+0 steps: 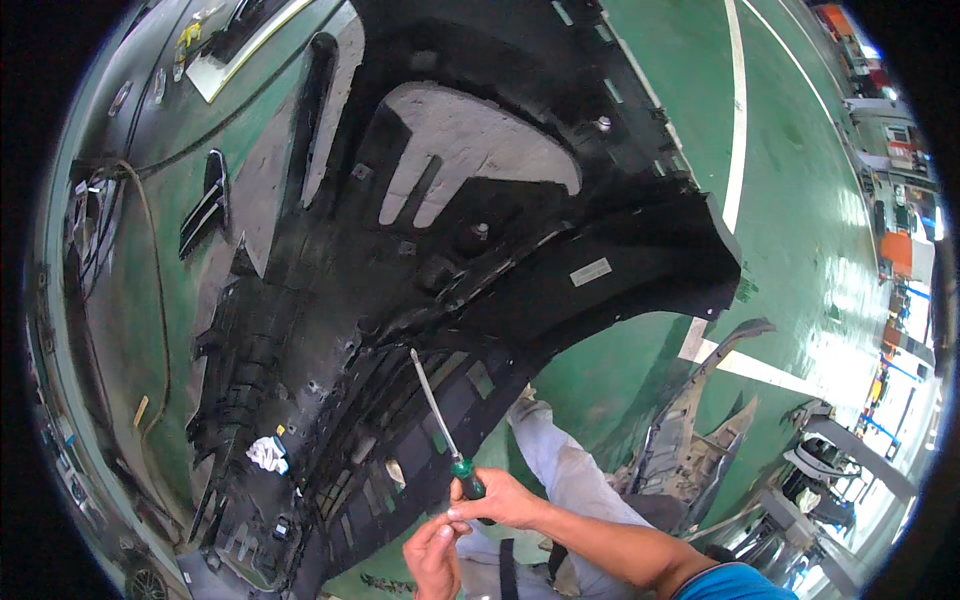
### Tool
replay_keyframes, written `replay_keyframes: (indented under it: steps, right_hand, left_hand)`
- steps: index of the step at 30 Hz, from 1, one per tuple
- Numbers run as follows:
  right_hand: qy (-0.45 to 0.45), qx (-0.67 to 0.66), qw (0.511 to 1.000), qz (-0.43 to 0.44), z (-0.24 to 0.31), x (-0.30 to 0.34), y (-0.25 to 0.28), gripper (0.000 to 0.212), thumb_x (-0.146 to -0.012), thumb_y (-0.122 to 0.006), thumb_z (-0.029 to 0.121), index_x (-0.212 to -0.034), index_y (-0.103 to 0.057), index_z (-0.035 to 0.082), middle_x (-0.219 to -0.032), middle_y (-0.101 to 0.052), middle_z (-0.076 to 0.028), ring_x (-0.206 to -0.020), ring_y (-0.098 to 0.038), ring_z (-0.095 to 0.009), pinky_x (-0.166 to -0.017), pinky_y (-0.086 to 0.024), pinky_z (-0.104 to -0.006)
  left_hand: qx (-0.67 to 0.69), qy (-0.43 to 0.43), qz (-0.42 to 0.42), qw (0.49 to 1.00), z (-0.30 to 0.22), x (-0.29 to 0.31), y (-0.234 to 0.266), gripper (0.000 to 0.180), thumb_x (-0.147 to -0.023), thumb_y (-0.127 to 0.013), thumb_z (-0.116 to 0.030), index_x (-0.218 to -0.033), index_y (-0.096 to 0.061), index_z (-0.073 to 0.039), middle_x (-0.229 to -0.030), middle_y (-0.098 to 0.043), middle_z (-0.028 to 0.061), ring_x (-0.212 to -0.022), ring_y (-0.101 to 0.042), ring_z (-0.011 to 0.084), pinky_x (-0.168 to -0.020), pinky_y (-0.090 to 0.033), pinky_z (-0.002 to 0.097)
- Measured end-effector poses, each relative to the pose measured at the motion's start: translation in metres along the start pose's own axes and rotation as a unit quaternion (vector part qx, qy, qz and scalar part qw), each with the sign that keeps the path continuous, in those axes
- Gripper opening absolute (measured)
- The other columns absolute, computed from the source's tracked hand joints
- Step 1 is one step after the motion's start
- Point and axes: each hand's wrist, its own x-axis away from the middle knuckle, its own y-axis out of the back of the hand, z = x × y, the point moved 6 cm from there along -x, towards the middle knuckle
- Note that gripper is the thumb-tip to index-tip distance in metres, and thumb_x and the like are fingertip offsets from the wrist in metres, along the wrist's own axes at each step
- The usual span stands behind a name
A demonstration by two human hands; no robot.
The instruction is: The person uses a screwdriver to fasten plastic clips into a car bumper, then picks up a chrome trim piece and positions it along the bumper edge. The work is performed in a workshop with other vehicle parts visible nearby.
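Observation:
My right hand (505,498) is closed around the green handle of a long-shafted screwdriver (437,410). Its metal shaft slants up and left, with the tip over a large black plastic vehicle bumper cover (655,255). Just below, my left hand (432,555) has thumb and fingers pinched together against the right hand's fingertips. Whatever that pinch may hold is too small to make out. Ribs, slots and cut-outs show across the bumper cover, which fills the middle of the view. A crumpled white cloth or paper (267,453) lies on its lower left part.
A broken grey-brown plastic part (685,440) lies on the green floor (790,190) at right, near white painted lines. At left are a hose (158,290) and a small black trim piece (207,205). A metal stand (850,455) with parts occupies the lower right.

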Motion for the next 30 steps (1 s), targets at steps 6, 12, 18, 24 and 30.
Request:
replay_keyframes:
  steps: [6,12,18,24,30]
  right_hand:
    - [-0.034,0.003,0.999,0.013,-0.016,-0.010,-0.010,0.018,-0.091,-0.076,0.011,-0.102,-0.064,0.004,-0.095,-0.068,-0.003,-0.085,-0.061,-0.010,-0.078,-0.050,-0.0282]
    - [-0.024,0.044,0.999,0.007,-0.028,-0.016,-0.016,0.021,-0.089,-0.079,0.013,-0.101,-0.064,0.005,-0.093,-0.067,0.000,-0.085,-0.059,-0.008,-0.076,-0.049,-0.0263]
    - [-0.056,0.099,0.993,-0.010,-0.049,-0.019,-0.025,0.025,-0.088,-0.081,0.018,-0.101,-0.064,0.005,-0.091,-0.063,0.003,-0.082,-0.055,-0.005,-0.072,-0.046,-0.0242]
    - [-0.096,0.112,0.989,-0.026,-0.082,-0.024,-0.040,0.027,-0.087,-0.082,0.014,-0.104,-0.064,0.003,-0.090,-0.065,0.001,-0.083,-0.059,-0.007,-0.076,-0.050,-0.0254]
    - [-0.083,0.073,0.994,0.001,-0.108,-0.031,-0.071,0.026,-0.087,-0.082,0.012,-0.103,-0.064,0.004,-0.091,-0.066,0.001,-0.084,-0.060,-0.008,-0.077,-0.050,-0.0262]
  left_hand:
    - [0.108,-0.022,-0.040,0.993,0.012,-0.003,0.008,0.031,-0.094,-0.063,-0.008,-0.119,-0.067,0.010,-0.094,-0.072,0.0172,-0.087,-0.068,0.0252,-0.085,-0.056,0.0381]
    - [0.132,-0.015,-0.049,0.990,0.028,0.000,0.025,0.025,-0.095,-0.062,-0.005,-0.115,-0.067,0.009,-0.096,-0.072,0.0181,-0.088,-0.069,0.0262,-0.085,-0.058,0.0392]
    - [0.131,-0.017,-0.052,0.990,0.045,0.005,0.050,0.026,-0.095,-0.063,-0.006,-0.116,-0.067,0.009,-0.098,-0.072,0.0181,-0.089,-0.070,0.0259,-0.086,-0.057,0.0391]
    - [0.156,-0.010,-0.051,0.986,0.066,0.015,0.078,0.027,-0.097,-0.061,-0.005,-0.119,-0.067,0.008,-0.100,-0.072,0.0159,-0.090,-0.069,0.0231,-0.088,-0.056,0.0386]
    - [0.155,0.005,-0.075,0.985,0.078,0.031,0.111,0.027,-0.099,-0.059,-0.006,-0.120,-0.067,0.008,-0.100,-0.073,0.0147,-0.091,-0.069,0.0215,-0.087,-0.056,0.0378]
